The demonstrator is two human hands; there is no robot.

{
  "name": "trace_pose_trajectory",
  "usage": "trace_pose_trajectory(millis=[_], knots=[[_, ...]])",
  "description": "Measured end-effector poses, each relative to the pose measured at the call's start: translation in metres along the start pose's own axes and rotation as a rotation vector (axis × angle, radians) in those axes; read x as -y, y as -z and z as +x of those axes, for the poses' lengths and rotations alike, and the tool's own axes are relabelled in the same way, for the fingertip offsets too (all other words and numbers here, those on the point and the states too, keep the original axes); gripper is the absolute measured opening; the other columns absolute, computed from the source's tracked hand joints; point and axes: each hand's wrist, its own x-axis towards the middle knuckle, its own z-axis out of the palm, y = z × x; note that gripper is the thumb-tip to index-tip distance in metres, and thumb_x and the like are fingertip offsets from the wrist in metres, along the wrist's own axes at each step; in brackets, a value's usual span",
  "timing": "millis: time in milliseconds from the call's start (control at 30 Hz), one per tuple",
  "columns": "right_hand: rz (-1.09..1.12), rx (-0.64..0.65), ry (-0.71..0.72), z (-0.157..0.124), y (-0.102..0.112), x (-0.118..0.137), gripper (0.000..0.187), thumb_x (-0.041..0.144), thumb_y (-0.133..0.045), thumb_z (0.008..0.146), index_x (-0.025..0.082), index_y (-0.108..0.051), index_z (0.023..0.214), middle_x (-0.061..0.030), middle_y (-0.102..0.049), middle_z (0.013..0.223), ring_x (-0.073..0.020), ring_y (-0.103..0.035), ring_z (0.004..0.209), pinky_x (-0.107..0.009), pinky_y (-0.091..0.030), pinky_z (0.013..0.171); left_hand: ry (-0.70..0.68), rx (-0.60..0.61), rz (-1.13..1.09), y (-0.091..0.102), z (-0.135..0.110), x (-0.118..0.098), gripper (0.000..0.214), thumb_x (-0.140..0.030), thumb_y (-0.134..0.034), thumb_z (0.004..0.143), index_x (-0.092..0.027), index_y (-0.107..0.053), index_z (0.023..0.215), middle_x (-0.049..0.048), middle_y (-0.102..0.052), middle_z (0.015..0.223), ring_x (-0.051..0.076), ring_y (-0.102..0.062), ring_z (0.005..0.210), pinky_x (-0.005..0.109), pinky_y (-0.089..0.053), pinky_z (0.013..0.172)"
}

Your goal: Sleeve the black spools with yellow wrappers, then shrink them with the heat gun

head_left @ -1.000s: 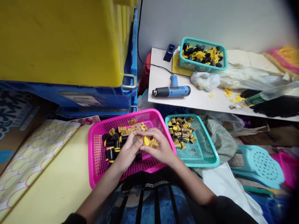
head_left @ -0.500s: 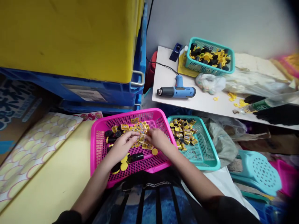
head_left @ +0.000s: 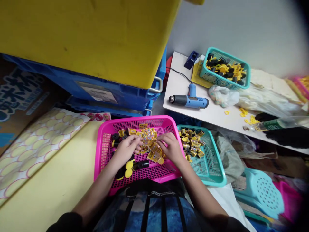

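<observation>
The left hand (head_left: pixel 126 149) and right hand (head_left: pixel 172 148) rest inside a magenta plastic mesh basket (head_left: pixel 103 151), over a heap of small yellow-wrapped packets (head_left: pixel 151 141). The left fingers (head_left: pixel 136 140) curl together and the right fingers (head_left: pixel 164 138) stand slightly apart, both among the packets; whether they grip any, I cannot tell. Black cylinders with yellow discs (head_left: pixel 140 165) lie near the left wrist. Just beyond the basket's right side, a teal plastic mesh tray (head_left: pixel 212 164) holds yellow-and-black spools (head_left: pixel 190 143). Farther off, a white table (head_left: pixel 176 77) carries a blue-and-black heat gun (head_left: pixel 189 101) and a teal mesh basket of black and yellow parts (head_left: pixel 225 69).
</observation>
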Motion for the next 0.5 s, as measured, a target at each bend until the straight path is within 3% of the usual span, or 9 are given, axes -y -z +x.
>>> trace_pose_trajectory(millis=[67,167,233,300,400,500], knots=[[0.115,-0.156,0.141,-0.005,0.005,0.007,0.011,0.023,-0.057,0.088,0.025,-0.068,0.085,-0.0063,-0.066,0.089,-0.0218,-0.059,0.088,-0.041,-0.045,0.082,0.066,0.062,-0.144,-0.007,-0.004,-0.003,0.035,-0.045,-0.068,0.077,-0.016,-0.063,0.096,0.0044,-0.068,0.082,0.015,-0.065,0.071,0.028,-0.053,0.064],[0.119,-0.224,0.188,-0.011,0.006,0.013,0.01,0.021,-0.061,0.083,0.027,-0.067,0.078,-0.0049,-0.064,0.091,-0.0225,-0.058,0.089,-0.044,-0.043,0.083,0.031,0.116,-0.317,-0.019,-0.009,-0.005,0.04,-0.035,-0.076,0.07,-0.018,-0.061,0.103,-0.0009,-0.064,0.076,0.012,-0.063,0.067,0.025,-0.052,0.063],[0.161,-0.247,0.126,-0.014,0.005,0.016,0.008,0.022,-0.061,0.082,0.026,-0.067,0.079,-0.0057,-0.063,0.095,-0.0234,-0.057,0.093,-0.045,-0.042,0.086,-0.044,0.071,-0.319,-0.025,-0.01,-0.005,0.04,-0.028,-0.079,0.066,-0.018,-0.06,0.1,-0.0044,-0.06,0.069,0.009,-0.058,0.06,0.021,-0.049,0.059],[0.326,-0.262,-0.021,-0.015,0.003,0.019,0.01,0.025,-0.056,0.086,0.025,-0.065,0.091,-0.0066,-0.062,0.099,-0.0229,-0.057,0.096,-0.044,-0.044,0.087,-0.096,0.012,-0.273,-0.027,-0.009,-0.004,0.036,-0.025,-0.077,0.067,-0.018,-0.06,0.098,-0.0059,-0.058,0.065,0.008,-0.056,0.057,0.021,-0.048,0.059],[0.684,-0.135,-0.267,-0.011,0.002,0.025,0.024,0.034,-0.046,0.094,0.024,-0.056,0.113,-0.0067,-0.062,0.102,-0.0198,-0.058,0.095,-0.039,-0.047,0.084,-0.131,-0.021,-0.157,-0.026,-0.008,-0.004,0.034,-0.022,-0.072,0.07,-0.017,-0.059,0.101,-0.0066,-0.058,0.063,0.008,-0.056,0.057,0.021,-0.046,0.061],[0.913,0.069,-0.333,-0.001,0.002,0.03,0.041,0.036,-0.061,0.085,0.025,-0.049,0.122,-0.0031,-0.06,0.095,-0.0171,-0.058,0.087,-0.033,-0.048,0.078,-0.155,0.068,-0.029,-0.025,-0.009,-0.008,0.048,-0.019,-0.07,0.071,-0.019,-0.055,0.117,-0.0058,-0.06,0.066,0.01,-0.059,0.065,0.023,-0.048,0.067]])
